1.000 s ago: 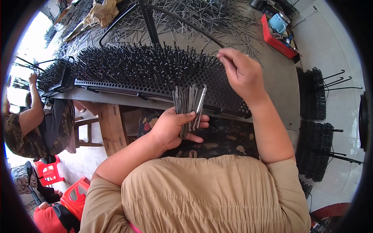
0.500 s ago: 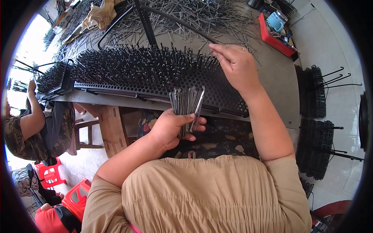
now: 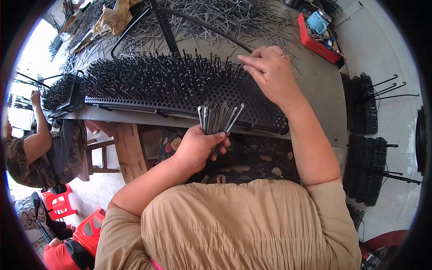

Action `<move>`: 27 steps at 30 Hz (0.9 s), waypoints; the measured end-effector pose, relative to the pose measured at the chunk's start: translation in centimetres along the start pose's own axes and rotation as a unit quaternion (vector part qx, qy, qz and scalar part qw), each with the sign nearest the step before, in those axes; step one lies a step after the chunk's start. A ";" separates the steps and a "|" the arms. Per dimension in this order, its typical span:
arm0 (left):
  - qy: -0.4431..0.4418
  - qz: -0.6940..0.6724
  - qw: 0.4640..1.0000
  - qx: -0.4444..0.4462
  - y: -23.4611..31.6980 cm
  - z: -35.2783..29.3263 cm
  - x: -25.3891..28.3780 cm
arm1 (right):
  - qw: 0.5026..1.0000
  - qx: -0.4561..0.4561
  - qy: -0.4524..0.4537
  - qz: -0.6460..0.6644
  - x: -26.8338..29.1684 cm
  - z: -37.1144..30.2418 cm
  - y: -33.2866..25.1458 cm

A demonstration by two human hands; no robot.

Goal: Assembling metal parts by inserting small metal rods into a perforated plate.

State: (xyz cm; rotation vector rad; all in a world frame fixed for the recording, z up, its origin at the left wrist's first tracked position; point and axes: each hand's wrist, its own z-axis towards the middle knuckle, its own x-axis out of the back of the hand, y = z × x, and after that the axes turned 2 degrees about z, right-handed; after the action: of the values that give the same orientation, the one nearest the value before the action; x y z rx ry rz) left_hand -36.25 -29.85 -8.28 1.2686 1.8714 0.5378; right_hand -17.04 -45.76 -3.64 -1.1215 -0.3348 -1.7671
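Observation:
My left hand (image 3: 198, 145) is closed around a bunch of thin metal rods (image 3: 218, 118) with small eyelets at their upper ends. The rods fan out above my thumb, in front of the rack's near edge. Higher and to the right, my right hand (image 3: 273, 76) hovers above the right part of a black perforated rack (image 3: 263, 105). Its thumb and index finger are brought close together; whatever is between them is too small to make out. Many dark upright rods (image 3: 148, 78) fill the holes across the rack's left and middle.
Loose metal rods (image 3: 220, 24) lie heaped across the back of the table. A red tray (image 3: 310, 42) with a blue mug (image 3: 318, 22) sits at the far right. Black racks (image 3: 366, 171) stand right of the table. At left, another person's arm (image 3: 40, 130) reaches toward a rack.
The rods in my left hand have fanned wider and its fingers have curled in. My right hand has shifted slightly left, its index finger straighter.

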 end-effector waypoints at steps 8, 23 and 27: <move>0.002 -0.028 0.997 -0.076 0.3 -0.7 -0.2 | 0.813 -0.364 -0.106 0.442 1.8 -3.3 -6.4; 0.011 0.014 0.995 -0.097 1.2 -1.4 -1.2 | 0.745 -0.364 -0.067 0.555 0.4 -5.8 -7.6; 0.001 0.015 0.995 -0.095 1.5 -1.4 -1.4 | 0.729 -0.366 -0.043 0.578 1.1 -5.4 -7.1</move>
State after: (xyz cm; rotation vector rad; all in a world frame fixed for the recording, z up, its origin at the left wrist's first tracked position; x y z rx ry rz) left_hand -36.24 -30.45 -5.90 1.1711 1.7596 0.7157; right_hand -26.02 -46.46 -3.88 -1.4507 0.9522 -0.6436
